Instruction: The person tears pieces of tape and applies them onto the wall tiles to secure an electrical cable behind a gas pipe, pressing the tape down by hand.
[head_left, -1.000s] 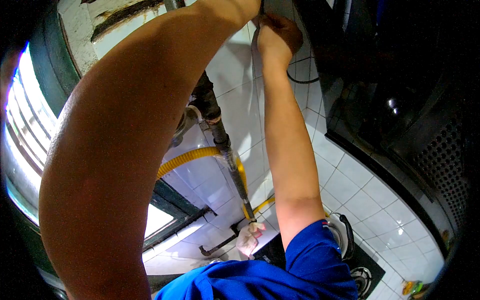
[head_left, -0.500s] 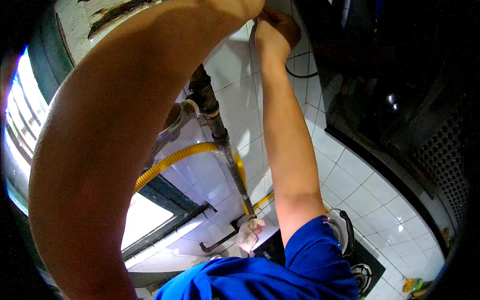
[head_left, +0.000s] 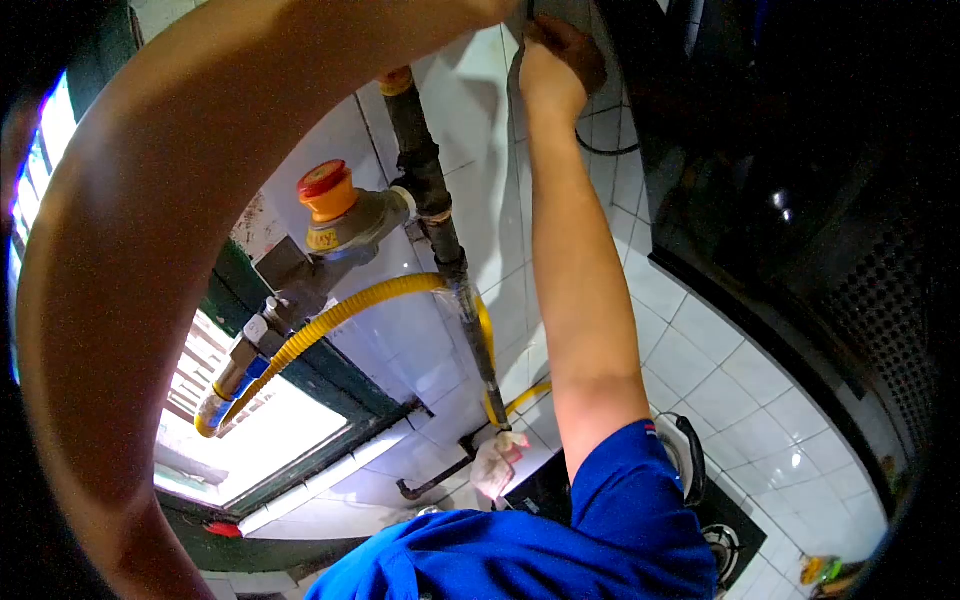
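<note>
My right hand [head_left: 568, 55] is raised at the top, next to the white tiled wall and the edge of a black appliance. Its shadowed fingers are curled; a thin dark piece shows beside them, but what they hold cannot be made out. My left arm curves large across the left side up to the top edge. Only the base of my left hand [head_left: 492, 8] shows there, close to the right hand, with its fingers out of frame. Below the arms, a dark vertical pipe [head_left: 420, 165] carries a grey regulator [head_left: 365, 225] with a red and orange cap [head_left: 327, 190].
A yellow corrugated hose [head_left: 350, 305] runs from a valve to the pipe. The black perforated appliance [head_left: 780, 150] fills the right side, with a dark cable [head_left: 605, 152] beside it. Below are a pinkish cloth [head_left: 495, 465], a stove burner [head_left: 722, 545] and a pot handle [head_left: 693, 460]. A barred window stands left.
My left arm has shifted left and up, uncovering the regulator, its cap and the hose valve. The right hand stays nearly in place.
</note>
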